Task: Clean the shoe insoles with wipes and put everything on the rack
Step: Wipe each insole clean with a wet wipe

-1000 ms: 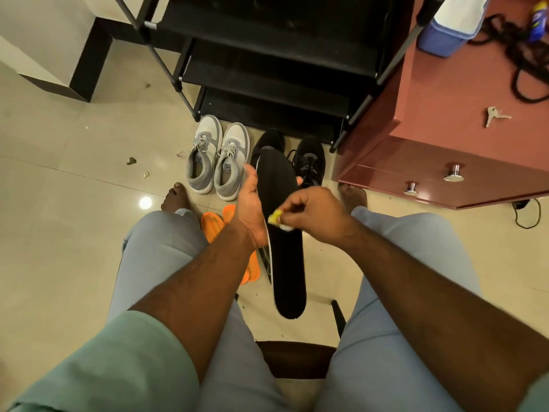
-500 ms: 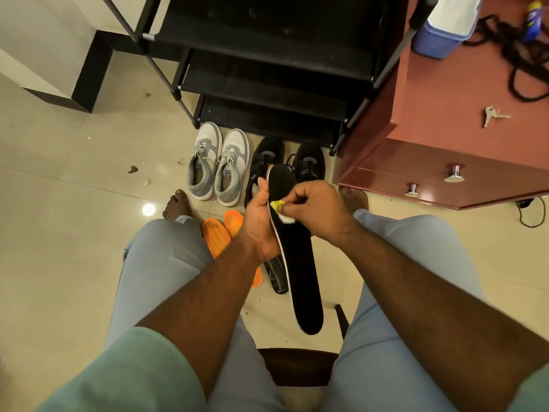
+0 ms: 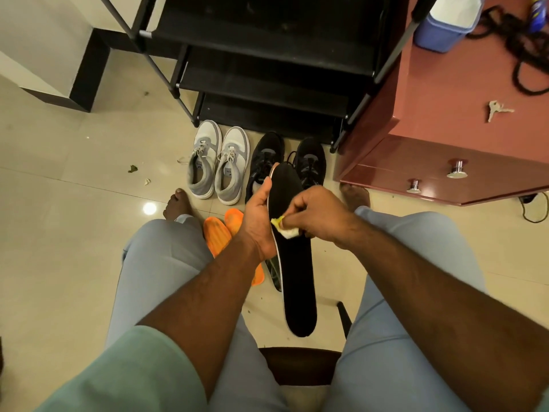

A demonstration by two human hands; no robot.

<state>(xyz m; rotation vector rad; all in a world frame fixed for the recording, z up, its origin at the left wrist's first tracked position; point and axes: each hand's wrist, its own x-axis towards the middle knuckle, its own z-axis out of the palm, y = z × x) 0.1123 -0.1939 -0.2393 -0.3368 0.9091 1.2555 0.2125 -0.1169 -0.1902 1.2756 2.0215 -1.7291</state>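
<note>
While the left hand point(image 3: 258, 221) grips the black insole point(image 3: 292, 248) along its left edge at the centre of the frame, thumb up along the rim, the right hand point(image 3: 319, 215) presses a crumpled wipe point(image 3: 286, 228) (white with a yellow patch) onto its surface, fingers pinching the wipe. The insole hangs lengthwise between the knees. Below it on the floor lie two orange insoles point(image 3: 221, 236) and another dark insole point(image 3: 274, 273). Further up stand grey shoes point(image 3: 215, 162) and black shoes point(image 3: 285, 162), just before the black rack point(image 3: 267, 69). A red desk point(image 3: 454, 120) fills the upper right.
</note>
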